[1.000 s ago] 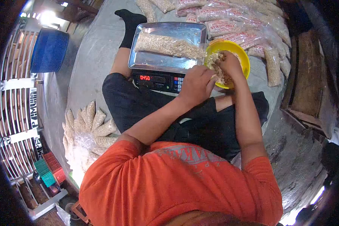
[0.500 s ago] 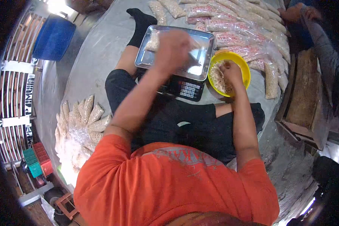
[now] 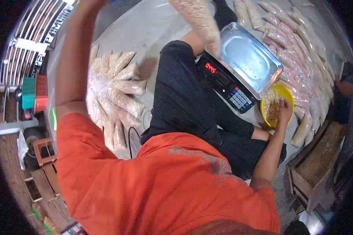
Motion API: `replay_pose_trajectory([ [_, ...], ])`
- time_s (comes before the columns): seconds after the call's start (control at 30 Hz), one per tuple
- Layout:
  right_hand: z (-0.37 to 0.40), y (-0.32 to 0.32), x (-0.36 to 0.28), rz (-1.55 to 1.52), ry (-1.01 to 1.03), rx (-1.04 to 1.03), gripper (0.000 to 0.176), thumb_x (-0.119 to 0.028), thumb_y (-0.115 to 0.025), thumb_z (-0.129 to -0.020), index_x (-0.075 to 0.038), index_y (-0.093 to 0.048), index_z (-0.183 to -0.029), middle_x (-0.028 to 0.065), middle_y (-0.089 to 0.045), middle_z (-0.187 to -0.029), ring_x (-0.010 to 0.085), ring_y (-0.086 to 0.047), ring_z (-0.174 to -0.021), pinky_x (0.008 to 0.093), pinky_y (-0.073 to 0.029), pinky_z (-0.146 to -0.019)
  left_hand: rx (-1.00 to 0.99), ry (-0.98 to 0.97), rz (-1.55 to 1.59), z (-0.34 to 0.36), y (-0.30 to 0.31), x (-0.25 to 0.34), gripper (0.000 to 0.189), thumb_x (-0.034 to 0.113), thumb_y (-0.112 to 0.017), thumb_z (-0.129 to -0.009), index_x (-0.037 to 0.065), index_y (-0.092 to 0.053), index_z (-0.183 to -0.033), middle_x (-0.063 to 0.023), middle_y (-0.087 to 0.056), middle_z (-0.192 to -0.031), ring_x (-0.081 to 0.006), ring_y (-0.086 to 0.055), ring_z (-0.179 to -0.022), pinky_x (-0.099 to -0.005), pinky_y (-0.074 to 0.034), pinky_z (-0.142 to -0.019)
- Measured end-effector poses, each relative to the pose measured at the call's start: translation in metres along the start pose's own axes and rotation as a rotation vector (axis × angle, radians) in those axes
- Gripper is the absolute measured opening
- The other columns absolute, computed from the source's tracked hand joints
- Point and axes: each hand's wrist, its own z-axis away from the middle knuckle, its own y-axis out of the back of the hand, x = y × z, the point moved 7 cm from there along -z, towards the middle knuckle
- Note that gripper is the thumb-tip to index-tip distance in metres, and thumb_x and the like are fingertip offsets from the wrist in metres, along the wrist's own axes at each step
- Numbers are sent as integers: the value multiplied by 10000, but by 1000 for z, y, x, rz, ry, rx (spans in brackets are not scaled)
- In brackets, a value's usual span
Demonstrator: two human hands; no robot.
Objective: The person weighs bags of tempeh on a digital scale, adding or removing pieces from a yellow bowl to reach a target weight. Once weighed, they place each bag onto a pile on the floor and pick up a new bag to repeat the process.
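At the top left my left forearm point(image 3: 77, 47) is raised, and its hand is past the frame's upper edge. A long clear bag of pale grain-like pieces point(image 3: 196, 21), blurred, is in the air by the scale's left edge; its upper end is cut off, so what grips it is hidden. My right hand point(image 3: 285, 109) is inside the yellow bowl point(image 3: 285, 88), fingers curled down into loose pale pieces point(image 3: 269, 102). Beside the bowl stands a digital scale point(image 3: 223, 84) with a bare metal pan point(image 3: 247, 58) and lit red digits.
Filled bags point(image 3: 117, 88) lie fanned in a pile on the left of the floor sheet. More filled bags with red print point(image 3: 294, 51) are stacked at right. A wooden trough point(image 3: 315, 164) stands lower right. Green and red crates point(image 3: 34, 93) are at far left.
My left hand has left the scale pan and moved up out of view. The bag on the pan is now in the air. The view has turned; my right hand stays in the bowl.
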Motion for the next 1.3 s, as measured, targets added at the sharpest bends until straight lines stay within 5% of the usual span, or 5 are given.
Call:
replay_pose_trajectory([
  [0.17,4,-1,-4,-192,-230,62,445,-355,-698,-992,11,-686,-1244,162,-738,-1183,258,-729,-893,369,-572,-819,-62,414,41,36,25,-45,186,161,-645,-960,19,-765,-955,-61,-728,-834,-190,-643,-751,-354,-517,-705],
  [0.3,21,15,-46,105,175,297,409,-375,-672,-1002,-47,-715,-1242,140,-744,-1189,245,-720,-1015,358,-543,-931,-106,340,-231,60,-7,-284,464,315,-703,-952,-20,-685,-1272,-203,-727,-1193,-209,-715,-1033,-363,-575,-859],
  [0.63,20,-32,-187,349,641,53,262,-240,-675,-947,-81,-731,-1147,136,-717,-1181,341,-654,-1138,521,-438,-1056,49,969,-431,384,-81,-523,588,510,-676,-866,-23,-747,-1103,-253,-738,-1082,-407,-702,-1005,-488,-524,-902],
  [0.77,7,-61,-186,741,657,-102,232,-267,-635,-963,-94,-702,-1102,102,-685,-1163,324,-624,-1175,576,-363,-1122,410,1003,-531,353,-90,-391,661,468,-769,-791,-38,-682,-1207,-258,-650,-1277,-445,-633,-1099,-553,-515,-921],
  [1.3,38,-22,-172,933,524,-207,227,-238,-739,-864,-35,-663,-796,161,-641,-854,361,-633,-908,475,-492,-816,-141,-180,486,205,-300,49,443,249,-757,-881,36,-633,-1249,-206,-637,-1245,-412,-573,-1191,-502,-432,-1029],
])
